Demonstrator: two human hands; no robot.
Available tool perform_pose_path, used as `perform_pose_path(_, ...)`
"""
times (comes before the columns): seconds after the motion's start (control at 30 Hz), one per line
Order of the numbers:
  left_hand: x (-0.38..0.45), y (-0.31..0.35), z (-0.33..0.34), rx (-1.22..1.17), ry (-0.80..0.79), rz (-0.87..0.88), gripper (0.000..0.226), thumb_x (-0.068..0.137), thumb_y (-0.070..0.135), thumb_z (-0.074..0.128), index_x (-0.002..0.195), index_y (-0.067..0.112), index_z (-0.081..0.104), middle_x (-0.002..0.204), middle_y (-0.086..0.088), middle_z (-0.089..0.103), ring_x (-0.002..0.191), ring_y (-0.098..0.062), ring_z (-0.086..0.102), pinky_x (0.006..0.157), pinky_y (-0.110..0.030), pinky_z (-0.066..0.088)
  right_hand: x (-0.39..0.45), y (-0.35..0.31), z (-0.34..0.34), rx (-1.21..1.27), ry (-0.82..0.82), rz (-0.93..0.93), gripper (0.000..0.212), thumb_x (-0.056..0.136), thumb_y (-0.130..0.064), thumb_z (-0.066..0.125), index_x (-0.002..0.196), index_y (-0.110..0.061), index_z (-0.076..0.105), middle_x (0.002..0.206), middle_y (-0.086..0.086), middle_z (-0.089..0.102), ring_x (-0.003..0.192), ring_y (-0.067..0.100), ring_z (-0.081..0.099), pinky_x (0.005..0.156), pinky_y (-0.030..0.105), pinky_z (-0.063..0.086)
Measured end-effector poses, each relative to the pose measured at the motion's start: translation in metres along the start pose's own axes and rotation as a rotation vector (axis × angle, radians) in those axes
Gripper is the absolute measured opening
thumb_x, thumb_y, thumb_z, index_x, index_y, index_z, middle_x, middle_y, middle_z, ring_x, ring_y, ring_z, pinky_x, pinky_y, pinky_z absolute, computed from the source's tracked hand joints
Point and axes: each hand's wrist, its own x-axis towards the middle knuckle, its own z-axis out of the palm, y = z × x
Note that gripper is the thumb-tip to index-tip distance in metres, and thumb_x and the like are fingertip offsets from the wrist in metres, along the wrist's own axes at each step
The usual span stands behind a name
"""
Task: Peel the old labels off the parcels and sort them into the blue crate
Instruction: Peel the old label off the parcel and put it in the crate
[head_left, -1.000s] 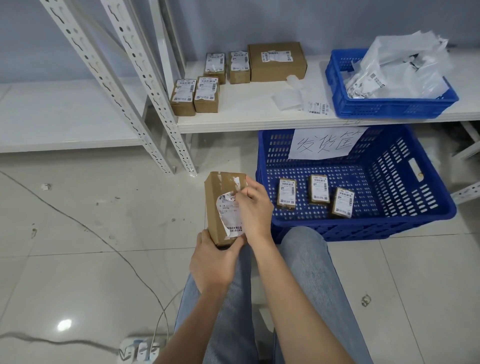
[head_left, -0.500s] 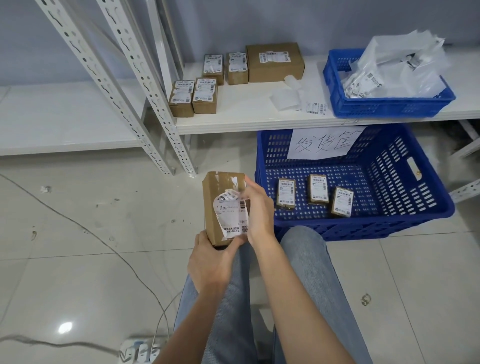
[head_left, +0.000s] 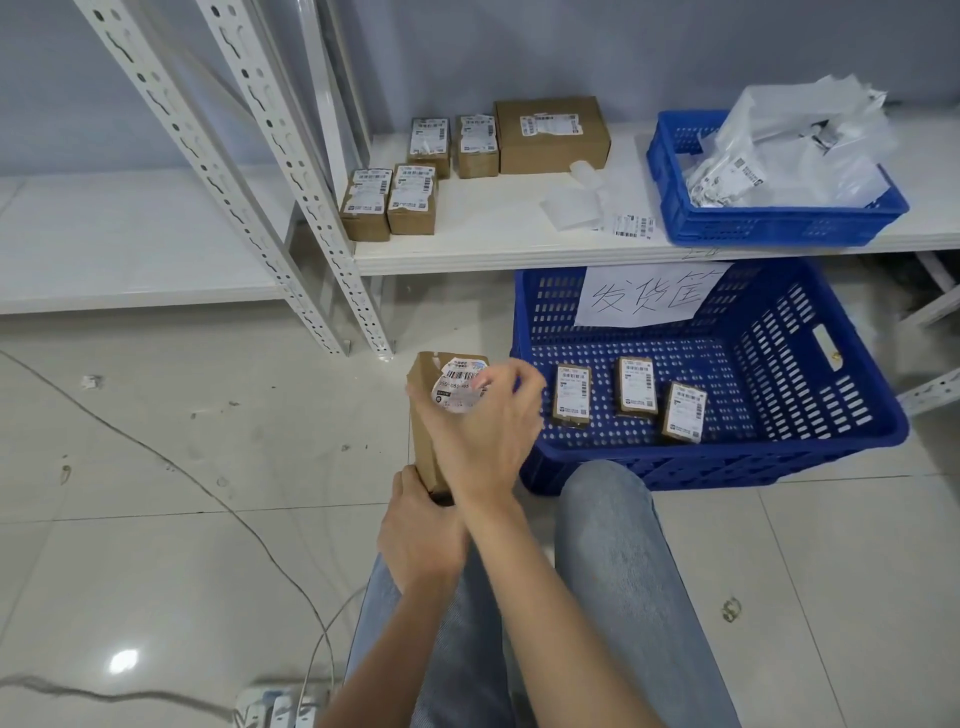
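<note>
1. Pale tiled floor (head_left: 156, 519), a white shelf (head_left: 493, 244) with a handful of small labelled boxes (head_left: 388, 205), and a big blue crate (head_left: 779, 452) on the floor under it with three little parcels (head_left: 634, 387) lying flat inside.
2. Left hand (head_left: 418, 540) grips the bottom end of a brown parcel (head_left: 428, 447), fingers wrapped around it.
3. Right hand (head_left: 488, 421) crosses over the front, fingers curled and pinching a crumpled white label (head_left: 457, 387) near the top.
4. Parcel stands upright over the knees, long axis vertical, just left of the crate.

Upright brown parcel (head_left: 423, 441), curled label (head_left: 457, 389), 3 parcels (head_left: 629, 397) in blue crate (head_left: 810, 415)
</note>
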Motion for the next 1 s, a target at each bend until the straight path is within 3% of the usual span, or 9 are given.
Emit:
perform_pose_path(0.1, 0.0, 0.0, -0.001, 0.048, -0.008, 0.021, 0.022, 0.087, 0.029, 0.06, 0.089, 0.014, 0.044, 0.077, 0.008, 0.046, 0.059, -0.005, 0.044, 0.052, -0.024, 0.026, -0.004, 0.005, 0.011, -0.039, -0.218, 0.173, 0.052, 0.066, -0.059, 0.075, 0.095, -0.02, 0.055, 0.143, -0.001, 0.033, 0.126, 0.022, 0.041, 0.107, 0.045, 0.035)
perform_pose_path(0.17, -0.001, 0.001, -0.004, -0.003, 0.002, 0.006, 0.023, 0.086, 0.031, 0.06, 0.082, 0.016, 0.042, 0.077, 0.004, 0.052, 0.059, -0.008, 0.047, 0.052, -0.021, 0.026, 0.002, 0.012, 0.012, 0.094, -0.26, 0.254, 0.033, 0.075, -0.047, 0.075, 0.087, -0.02, 0.061, 0.135, -0.005, 0.045, 0.107, 0.017, 0.054, 0.092, 0.039, 0.045)
perform_pose_path(0.27, -0.002, 0.001, -0.004, -0.063, 0.007, -0.014, 0.025, 0.083, 0.033, 0.063, 0.077, 0.022, 0.041, 0.078, 0.0, 0.06, 0.063, -0.012, 0.054, 0.054, -0.021, 0.032, 0.006, 0.017, 0.009, 0.147, -0.216, 0.179, 0.016, 0.086, -0.03, 0.067, 0.085, -0.014, 0.071, 0.113, -0.003, 0.062, 0.086, 0.009, 0.059, 0.078, 0.028, 0.049)
perform_pose_path(0.43, -0.001, 0.001, -0.004, -0.108, -0.004, -0.028, 0.024, 0.078, 0.037, 0.064, 0.08, 0.02, 0.048, 0.076, 0.002, 0.062, 0.065, -0.013, 0.057, 0.056, -0.023, 0.035, 0.006, 0.021, 0.002, 0.079, -0.282, 0.088, 0.024, 0.093, -0.02, 0.057, 0.069, -0.015, 0.059, 0.116, 0.001, 0.062, 0.099, 0.018, 0.062, 0.087, 0.034, 0.049)
perform_pose_path(0.57, 0.001, -0.002, -0.002, -0.121, -0.009, -0.037, 0.033, 0.074, 0.047, 0.064, 0.085, 0.019, 0.051, 0.078, 0.003, 0.063, 0.069, -0.015, 0.058, 0.062, -0.028, 0.037, 0.007, 0.024, -0.006, 0.133, -0.298, 0.152, 0.026, 0.093, -0.014, 0.058, 0.067, -0.011, 0.054, 0.117, -0.01, 0.06, 0.097, 0.008, 0.057, 0.065, 0.009, 0.038)
perform_pose_path(0.63, 0.001, -0.002, -0.002, -0.121, -0.01, -0.039, 0.037, 0.074, 0.051, 0.062, 0.088, 0.018, 0.052, 0.081, 0.002, 0.063, 0.071, -0.015, 0.059, 0.064, -0.029, 0.038, 0.007, 0.025, -0.006, 0.171, -0.294, 0.17, 0.025, 0.092, -0.012, 0.058, 0.068, -0.009, 0.055, 0.122, -0.007, 0.061, 0.101, 0.011, 0.059, 0.061, 0.006, 0.036)
perform_pose_path(0.73, 0.001, -0.002, -0.003, -0.104, -0.011, -0.029, 0.044, 0.075, 0.056, 0.061, 0.091, 0.016, 0.052, 0.086, 0.002, 0.063, 0.075, -0.018, 0.059, 0.068, -0.03, 0.038, 0.009, 0.027, -0.005, 0.254, -0.287, 0.224, 0.025, 0.09, -0.009, 0.057, 0.068, 0.002, 0.057, 0.117, -0.006, 0.065, 0.096, 0.012, 0.061, 0.074, 0.025, 0.052)
perform_pose_path(0.83, 0.001, -0.001, -0.004, -0.102, -0.007, -0.025, 0.045, 0.077, 0.055, 0.065, 0.093, 0.016, 0.052, 0.089, 0.002, 0.062, 0.078, -0.019, 0.059, 0.07, -0.03, 0.036, 0.008, 0.028, -0.006, 0.361, -0.3, 0.301, 0.027, 0.089, -0.007, 0.056, 0.067, 0.007, 0.054, 0.085, -0.02, 0.062, 0.083, 0.01, 0.062, 0.079, 0.048, 0.055)
perform_pose_path(1.0, 0.0, 0.001, -0.005, -0.134, -0.002, -0.037, 0.048, 0.075, 0.059, 0.065, 0.093, 0.017, 0.053, 0.088, 0.004, 0.062, 0.078, -0.018, 0.059, 0.07, -0.029, 0.036, 0.008, 0.024, -0.008, 0.499, -0.342, 0.421, 0.03, 0.088, -0.01, 0.057, 0.059, -0.006, 0.051, 0.084, -0.014, 0.067, 0.087, 0.024, 0.066, 0.076, 0.043, 0.053)
